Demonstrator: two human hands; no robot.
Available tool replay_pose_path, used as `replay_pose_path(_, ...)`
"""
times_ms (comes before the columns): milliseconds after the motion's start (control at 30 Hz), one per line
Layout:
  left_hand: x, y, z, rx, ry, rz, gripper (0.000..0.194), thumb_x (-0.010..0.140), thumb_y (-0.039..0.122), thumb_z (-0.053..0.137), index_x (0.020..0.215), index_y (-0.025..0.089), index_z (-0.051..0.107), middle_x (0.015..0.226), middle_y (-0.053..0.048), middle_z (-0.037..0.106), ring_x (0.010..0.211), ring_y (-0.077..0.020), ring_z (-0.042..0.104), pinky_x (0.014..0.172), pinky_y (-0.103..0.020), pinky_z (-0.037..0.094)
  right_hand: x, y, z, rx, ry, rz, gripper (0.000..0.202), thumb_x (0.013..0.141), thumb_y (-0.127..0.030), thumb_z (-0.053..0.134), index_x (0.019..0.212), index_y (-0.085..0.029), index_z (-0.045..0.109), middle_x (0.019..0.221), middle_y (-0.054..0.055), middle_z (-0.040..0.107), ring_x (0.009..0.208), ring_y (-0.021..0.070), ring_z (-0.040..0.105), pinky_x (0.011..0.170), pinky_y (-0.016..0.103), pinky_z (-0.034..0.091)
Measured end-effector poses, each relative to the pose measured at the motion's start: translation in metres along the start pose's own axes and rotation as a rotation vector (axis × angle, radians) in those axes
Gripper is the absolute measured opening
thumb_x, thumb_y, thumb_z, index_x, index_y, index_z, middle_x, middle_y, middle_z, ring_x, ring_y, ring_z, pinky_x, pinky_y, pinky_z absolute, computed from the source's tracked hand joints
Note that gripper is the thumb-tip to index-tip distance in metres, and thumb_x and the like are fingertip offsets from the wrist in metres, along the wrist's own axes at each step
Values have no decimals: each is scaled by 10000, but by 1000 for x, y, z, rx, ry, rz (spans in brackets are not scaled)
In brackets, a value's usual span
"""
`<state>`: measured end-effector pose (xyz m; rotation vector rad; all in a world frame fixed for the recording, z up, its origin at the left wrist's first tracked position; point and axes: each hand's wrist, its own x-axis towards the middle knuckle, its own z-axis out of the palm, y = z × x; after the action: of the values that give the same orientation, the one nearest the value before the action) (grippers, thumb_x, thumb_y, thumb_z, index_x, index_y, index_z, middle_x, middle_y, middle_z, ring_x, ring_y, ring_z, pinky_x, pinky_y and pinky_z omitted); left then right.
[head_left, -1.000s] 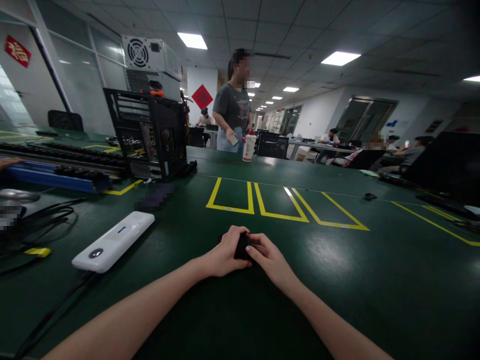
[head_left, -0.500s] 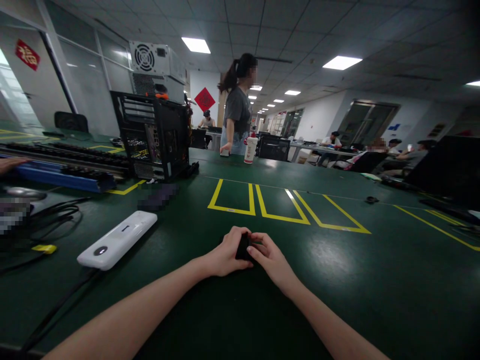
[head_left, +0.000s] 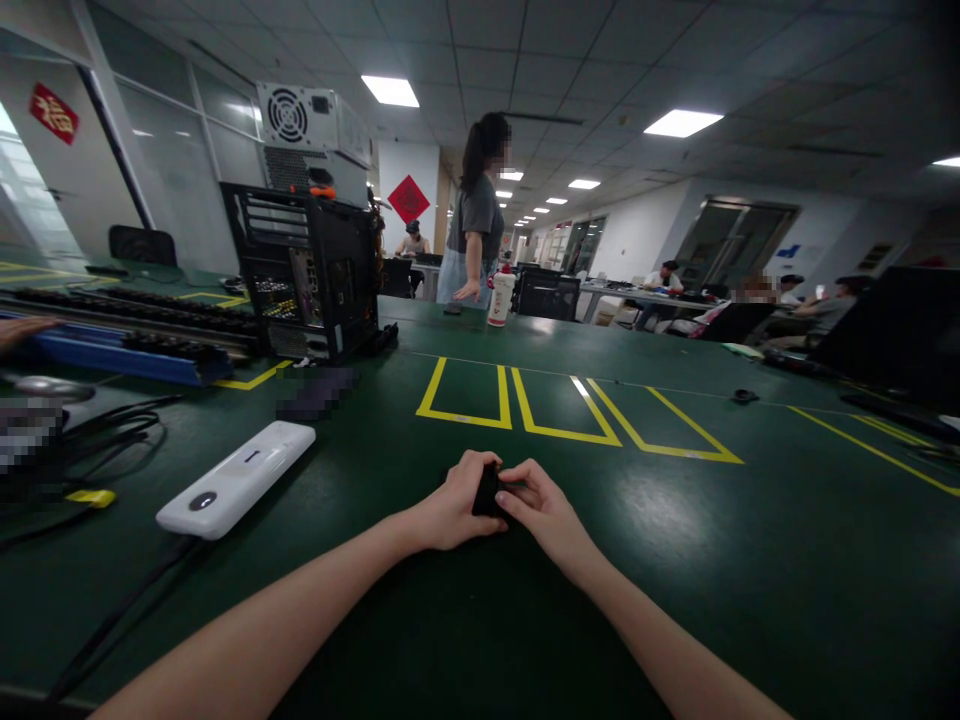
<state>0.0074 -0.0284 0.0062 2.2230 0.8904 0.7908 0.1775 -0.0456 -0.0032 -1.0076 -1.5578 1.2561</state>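
Observation:
A small black object (head_left: 487, 492) is between my two hands, low over the green table (head_left: 675, 560). My left hand (head_left: 457, 503) is wrapped round its left side, with the thumb below it. On its right side, the fingertips and thumb of my right hand (head_left: 538, 505) are pinched against it. Both hands hide much of the object, so what it is cannot be told. Beyond my hands, yellow tape outlines (head_left: 465, 418) mark the table.
To the left lie a white device (head_left: 238, 480) with a black cable and a blue rail (head_left: 127, 350). An open black computer case (head_left: 322, 275) stands behind them. Across the table are a white cup (head_left: 500, 298) and a standing person (head_left: 476, 215).
The person across the table has turned, and that person's hand has moved off the small item on the table. My hands have barely moved and still hold the black object.

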Motion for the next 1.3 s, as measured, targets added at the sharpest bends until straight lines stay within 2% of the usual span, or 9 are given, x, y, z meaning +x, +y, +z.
replay_pose_path(200,0,-2,0,-22,-16,-27,614,652,285,652,1167,243,320,1125,-68,395,1011,-244,443,847,-408,409,-2,-5,0,-40,-34,65,236,769,-267,530,997,-228,487,1061,30,524,1009,185,530,897,374,413)
replay_pose_path(367,0,-2,0,14,10,-5,600,647,251,647,1157,231,331,1108,-69,403,994,-242,445,861,-422,391,-5,-5,-1,34,-91,36,231,727,-227,583,928,-233,469,993,14,528,980,182,541,828,348,456)
replay_pose_path(567,2,-4,2,6,6,6,607,639,279,661,1152,235,340,1107,-68,409,1000,-246,448,862,-428,395,-1,-1,2,13,19,5,135,726,-261,584,811,-218,488,891,-4,541,920,181,562,805,341,459)
replay_pose_path(767,-1,2,-3,-20,-31,-30,608,658,270,647,1169,247,319,1135,-65,393,1025,-245,441,870,-421,401,-1,-1,1,-43,-6,54,237,760,-256,540,993,-239,495,1048,22,527,1008,185,530,899,376,407)
replay_pose_path(933,-2,5,-6,-24,-47,-23,581,674,270,632,1164,240,320,1139,-68,387,1020,-238,443,870,-410,402,-6,-3,-1,12,-75,44,229,749,-246,559,962,-250,476,1029,15,525,990,194,538,803,354,468)
replay_pose_path(1133,1,-1,0,3,-8,-12,618,645,278,658,1162,235,321,1122,-65,398,1012,-239,444,881,-418,389,-2,-2,1,-10,13,6,108,755,-257,547,842,-219,496,912,2,541,905,174,565,789,325,470)
replay_pose_path(1300,1,-3,1,-17,-11,-18,623,646,270,659,1167,242,317,1123,-67,398,1013,-245,444,867,-423,398,-1,-2,1,-53,15,48,253,764,-243,533,1011,-230,482,1065,27,529,994,178,541,890,359,420)
